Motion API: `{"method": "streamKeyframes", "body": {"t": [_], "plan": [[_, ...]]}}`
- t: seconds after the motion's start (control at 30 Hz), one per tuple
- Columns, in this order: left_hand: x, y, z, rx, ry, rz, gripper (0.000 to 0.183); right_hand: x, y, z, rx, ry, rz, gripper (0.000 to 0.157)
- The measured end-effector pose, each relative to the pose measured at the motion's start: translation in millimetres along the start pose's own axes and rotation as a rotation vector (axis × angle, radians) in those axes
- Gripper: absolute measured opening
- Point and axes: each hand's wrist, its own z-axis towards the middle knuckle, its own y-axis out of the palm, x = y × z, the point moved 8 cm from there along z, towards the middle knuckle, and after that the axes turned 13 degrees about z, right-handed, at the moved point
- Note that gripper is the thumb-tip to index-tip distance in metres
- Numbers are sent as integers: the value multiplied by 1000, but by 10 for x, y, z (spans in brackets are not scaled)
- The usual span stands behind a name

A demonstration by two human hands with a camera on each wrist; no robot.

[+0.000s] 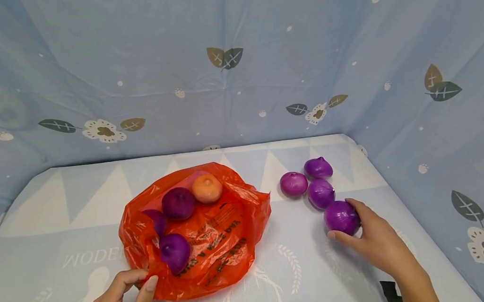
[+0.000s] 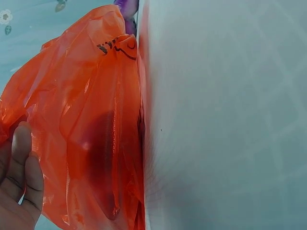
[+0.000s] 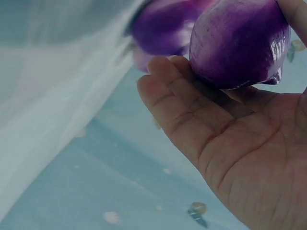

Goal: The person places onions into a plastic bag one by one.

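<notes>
Bag (image 1: 222, 228) shows onions (image 1: 178, 204) clearly in head view only.

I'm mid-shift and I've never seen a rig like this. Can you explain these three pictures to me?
There is no machine: a person works with two bare hands. The wide picture comes from a camera on the head, looking forward and down. The other two come from cameras on the wrists, so each shows that hand's work close up.

On the table lies an open red plastic bag. Inside show three purple onions and one orange-coloured round thing. To the bag's right sit three loose onions.

The left hand pinches the bag's near edge. The right hand holds a fourth onion between thumb and fingers; I can't tell whether it is lifted.
</notes>
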Motion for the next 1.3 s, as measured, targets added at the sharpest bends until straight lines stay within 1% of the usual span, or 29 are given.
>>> {"method": "streamKeyframes", "body": {"t": [0.23, 0.4, 0.67, 0.8, 0.87, 1.03, 1.13, 1.2, 1.3], "plan": [[5, -4, 3, -16, -17, 17, 28, -261, 43, -97, 5, -31, 15, 107], [3, -6, 3, -11, -12, 22, 28, -411, 71, -137, 18, -57, 8, 104], [-13, 4, -5, -23, -33, 36, 27, -662, 86, -207, 44, -186, 14, 98], [-15, 4, -6, -23, -30, 37, 27, -781, 182, -250, 18, -242, 24, 97], [-7, 2, -2, -21, -15, 25, 28, -835, 250, -272, 1, -282, 19, 94], [18, -8, 6, -10, 22, -5, 31, -968, 382, -334, -29, -412, -13, 90], [20, -9, 6, -11, 18, 1, 31, -1036, 429, -362, -48, -476, -31, 89], [19, -5, 4, -18, 9, 8, 31, -1072, 460, -367, -69, -497, -41, 89], [12, 2, 1, -27, -3, 20, 31, -1116, 512, -357, -116, -497, -35, 88]]}}
